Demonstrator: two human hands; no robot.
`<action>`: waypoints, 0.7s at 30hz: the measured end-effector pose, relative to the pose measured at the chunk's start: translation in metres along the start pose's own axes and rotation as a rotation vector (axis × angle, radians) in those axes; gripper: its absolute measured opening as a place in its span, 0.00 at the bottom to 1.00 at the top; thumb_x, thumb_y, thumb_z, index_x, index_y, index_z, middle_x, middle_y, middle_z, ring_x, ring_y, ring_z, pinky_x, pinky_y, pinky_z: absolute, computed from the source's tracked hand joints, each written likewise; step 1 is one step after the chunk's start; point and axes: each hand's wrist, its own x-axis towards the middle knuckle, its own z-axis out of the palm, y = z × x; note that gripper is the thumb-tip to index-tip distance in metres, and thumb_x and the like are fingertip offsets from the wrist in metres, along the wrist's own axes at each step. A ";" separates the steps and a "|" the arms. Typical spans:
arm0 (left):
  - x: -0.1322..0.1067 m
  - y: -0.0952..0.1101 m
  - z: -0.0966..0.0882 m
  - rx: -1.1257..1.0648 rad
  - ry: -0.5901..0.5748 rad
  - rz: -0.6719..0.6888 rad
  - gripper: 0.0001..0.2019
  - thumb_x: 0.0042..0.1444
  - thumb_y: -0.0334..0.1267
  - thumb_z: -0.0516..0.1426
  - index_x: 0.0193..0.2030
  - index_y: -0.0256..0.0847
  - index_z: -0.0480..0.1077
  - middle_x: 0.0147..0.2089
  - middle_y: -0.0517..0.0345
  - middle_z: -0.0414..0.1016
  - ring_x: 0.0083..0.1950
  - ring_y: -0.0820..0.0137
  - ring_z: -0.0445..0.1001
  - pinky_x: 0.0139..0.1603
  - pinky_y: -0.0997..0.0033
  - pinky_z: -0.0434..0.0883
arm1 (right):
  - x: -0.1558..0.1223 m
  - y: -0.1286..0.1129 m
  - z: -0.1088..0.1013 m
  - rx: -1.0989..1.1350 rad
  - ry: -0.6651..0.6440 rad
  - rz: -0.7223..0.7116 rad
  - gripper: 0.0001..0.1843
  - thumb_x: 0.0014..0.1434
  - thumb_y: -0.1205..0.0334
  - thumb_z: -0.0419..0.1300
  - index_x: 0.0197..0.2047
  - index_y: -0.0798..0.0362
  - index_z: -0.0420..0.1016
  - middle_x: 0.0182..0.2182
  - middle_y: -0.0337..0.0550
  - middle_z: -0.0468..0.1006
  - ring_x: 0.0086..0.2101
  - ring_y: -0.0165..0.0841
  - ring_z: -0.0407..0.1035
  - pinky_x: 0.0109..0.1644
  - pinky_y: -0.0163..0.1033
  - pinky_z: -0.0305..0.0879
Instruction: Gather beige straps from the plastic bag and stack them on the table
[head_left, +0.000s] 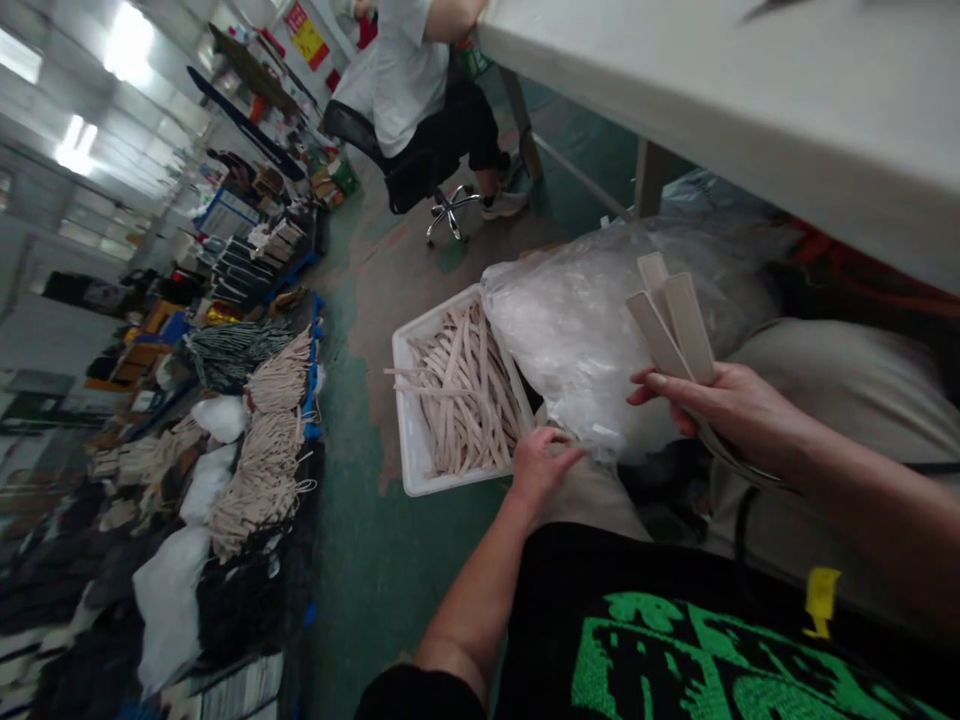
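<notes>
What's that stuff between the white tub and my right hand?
In the head view, crumpled clear plastic shows between the white tub and your right hand, which is holding flat strips.

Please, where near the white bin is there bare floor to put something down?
Bare green floor shows between the white bin and the beige bundles; more bare floor lies between the bin and the swivel chair. The bin's right side is crowded: a plastic bag bulges beside it, and the left hand is at the near corner.
</notes>
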 end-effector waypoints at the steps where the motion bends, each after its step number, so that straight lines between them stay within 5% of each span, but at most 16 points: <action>1: -0.003 0.006 0.005 0.056 -0.013 0.022 0.13 0.50 0.48 0.69 0.37 0.43 0.78 0.39 0.55 0.79 0.45 0.62 0.75 0.51 0.65 0.68 | 0.000 0.000 0.000 0.022 -0.002 -0.005 0.33 0.51 0.29 0.60 0.35 0.54 0.81 0.17 0.40 0.66 0.21 0.31 0.57 0.26 0.40 0.52; 4: -0.001 0.012 0.014 0.261 -0.057 0.016 0.16 0.46 0.46 0.72 0.38 0.43 0.76 0.40 0.52 0.77 0.46 0.59 0.74 0.50 0.62 0.68 | 0.001 0.000 -0.001 0.079 -0.008 -0.012 0.30 0.50 0.31 0.63 0.33 0.53 0.81 0.15 0.38 0.65 0.20 0.31 0.57 0.25 0.38 0.52; 8: 0.006 0.011 0.015 0.378 -0.103 0.034 0.06 0.56 0.36 0.65 0.30 0.42 0.73 0.36 0.54 0.76 0.42 0.63 0.73 0.47 0.64 0.67 | 0.003 0.004 0.000 0.151 -0.020 -0.038 0.29 0.49 0.33 0.65 0.33 0.54 0.81 0.18 0.42 0.72 0.19 0.29 0.58 0.24 0.37 0.54; 15: -0.010 0.009 -0.018 0.142 0.087 0.007 0.07 0.60 0.33 0.57 0.30 0.41 0.69 0.33 0.58 0.73 0.38 0.68 0.70 0.43 0.68 0.65 | 0.002 0.004 -0.002 0.243 -0.010 -0.078 0.27 0.48 0.38 0.68 0.38 0.56 0.80 0.35 0.50 0.83 0.18 0.26 0.60 0.22 0.36 0.57; 18: -0.025 0.015 -0.036 -0.085 0.162 -0.024 0.05 0.62 0.38 0.56 0.36 0.42 0.70 0.34 0.59 0.74 0.38 0.69 0.72 0.43 0.69 0.67 | 0.003 0.003 -0.003 0.225 -0.015 -0.073 0.26 0.48 0.39 0.67 0.36 0.56 0.81 0.28 0.46 0.81 0.17 0.26 0.58 0.22 0.36 0.55; 21: -0.044 0.028 -0.052 -0.199 0.250 0.015 0.06 0.64 0.41 0.55 0.39 0.42 0.70 0.40 0.56 0.77 0.42 0.68 0.75 0.47 0.68 0.69 | 0.002 0.003 -0.002 0.113 -0.087 -0.041 0.26 0.51 0.38 0.64 0.31 0.56 0.82 0.14 0.38 0.69 0.16 0.27 0.56 0.22 0.36 0.51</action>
